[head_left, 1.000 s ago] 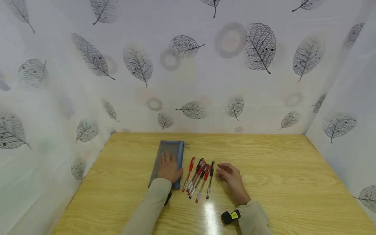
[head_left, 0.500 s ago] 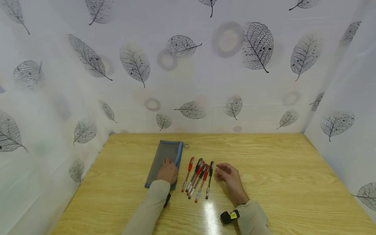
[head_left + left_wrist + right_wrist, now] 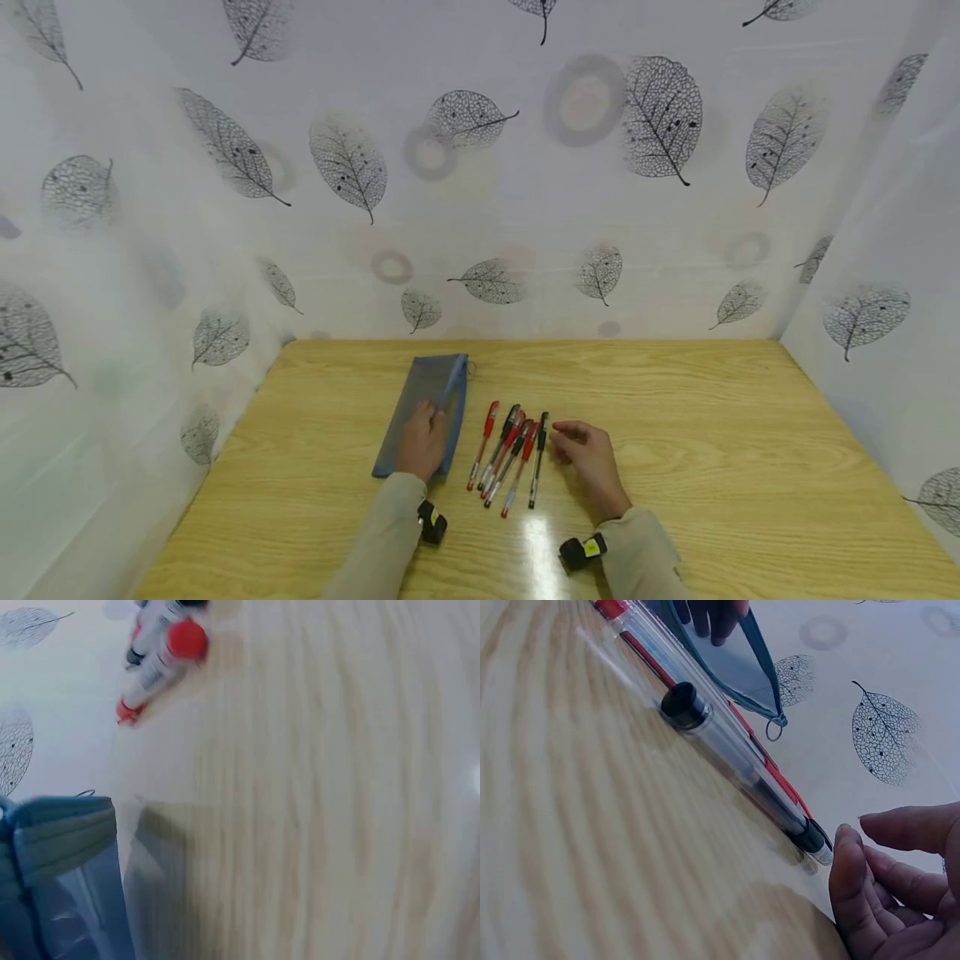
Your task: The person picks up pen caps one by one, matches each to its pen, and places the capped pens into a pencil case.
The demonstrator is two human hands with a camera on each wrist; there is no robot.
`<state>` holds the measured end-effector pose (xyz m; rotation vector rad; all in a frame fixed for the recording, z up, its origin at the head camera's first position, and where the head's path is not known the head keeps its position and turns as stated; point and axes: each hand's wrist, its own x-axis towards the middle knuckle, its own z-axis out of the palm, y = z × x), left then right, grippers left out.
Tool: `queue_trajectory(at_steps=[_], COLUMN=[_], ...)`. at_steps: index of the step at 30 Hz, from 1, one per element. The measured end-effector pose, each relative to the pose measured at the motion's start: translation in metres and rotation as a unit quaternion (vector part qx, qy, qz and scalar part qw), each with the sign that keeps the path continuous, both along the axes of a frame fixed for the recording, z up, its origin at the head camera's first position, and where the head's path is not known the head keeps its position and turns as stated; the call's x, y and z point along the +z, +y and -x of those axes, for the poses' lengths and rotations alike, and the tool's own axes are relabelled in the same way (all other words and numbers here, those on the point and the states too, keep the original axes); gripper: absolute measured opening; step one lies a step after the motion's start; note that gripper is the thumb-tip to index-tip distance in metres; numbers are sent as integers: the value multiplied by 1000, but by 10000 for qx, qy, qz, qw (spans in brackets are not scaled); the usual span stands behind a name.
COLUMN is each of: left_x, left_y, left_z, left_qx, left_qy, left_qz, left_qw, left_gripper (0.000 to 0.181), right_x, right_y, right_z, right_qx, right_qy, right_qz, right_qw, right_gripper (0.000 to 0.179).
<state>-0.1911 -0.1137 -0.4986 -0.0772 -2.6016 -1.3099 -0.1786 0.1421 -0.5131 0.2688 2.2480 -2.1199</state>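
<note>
A grey mesh zip pencil pouch point(image 3: 427, 379) with blue trim lies slanted left of centre. My left hand point(image 3: 422, 442) grips it along its right edge. That edge is lifted and the mouth gapes; in the right wrist view fingers show through the mesh point(image 3: 724, 652). Several gel pens point(image 3: 513, 458) with red or black caps lie side by side to the right of the pouch. My right hand point(image 3: 592, 462) rests on the table beside the rightmost black-capped pen point(image 3: 539, 454), fingers loosely bent and holding nothing.
A wood-grain table point(image 3: 712, 467) stands against white leaf-print sheeting point(image 3: 510, 208) at the back and sides. A small ring point(image 3: 472, 367) hangs at the pouch's far right corner. Both wrists wear small black cameras.
My left hand lay flat on the pouch, then its fingers bent at the right edge; now it grips and lifts that edge, and the mouth has parted. The pens and right hand have stayed put.
</note>
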Motion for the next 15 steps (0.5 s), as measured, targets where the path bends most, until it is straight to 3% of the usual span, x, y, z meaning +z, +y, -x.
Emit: queue_trajectory(at_steps=[7, 15], left_x=[-1, -2], left_y=[2, 4], left_z=[-5, -3], left_qx=[432, 998], left_qy=[-175, -294], left_qz=[-1165, -2143], left_qw=[9921, 9712], left_gripper=[39, 33], right_x=[0, -1], right_y=[-4, -9], right_z=[0, 2], right_qx=[-52, -21], right_qy=[-115, -179], right_qz=[-292, -538], right_qw=[9995, 9984], right_gripper=[21, 19])
